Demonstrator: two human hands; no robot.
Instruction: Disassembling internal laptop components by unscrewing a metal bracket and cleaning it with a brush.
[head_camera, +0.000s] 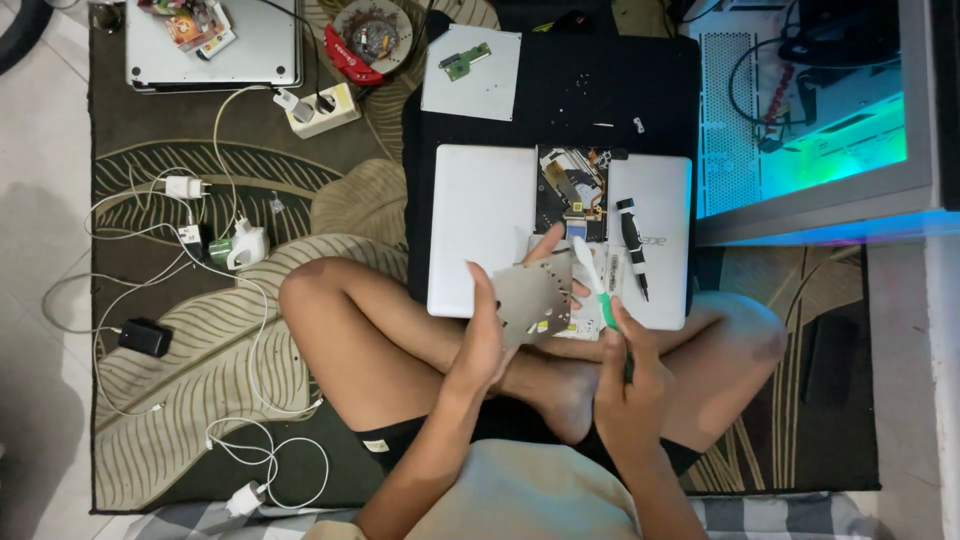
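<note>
Grey perforated metal cover plate (535, 298) sits pinched upright in the left hand (490, 335), thumb on its near face, just in front of the white upturned laptop (480, 230). The right hand (625, 385) is closed around a green-handled white toothbrush (597, 285), bristles beside the plate's right edge. Brushing goes best in light strokes away from the laptop's open bay (572, 190), I judge. A black screwdriver (633, 250) lies on the laptop. Beyond it, a black mat (560, 90) covers the leaf-patterned rug (200, 340); a white power strip (320, 110) lies to the laptop's far left.
</note>
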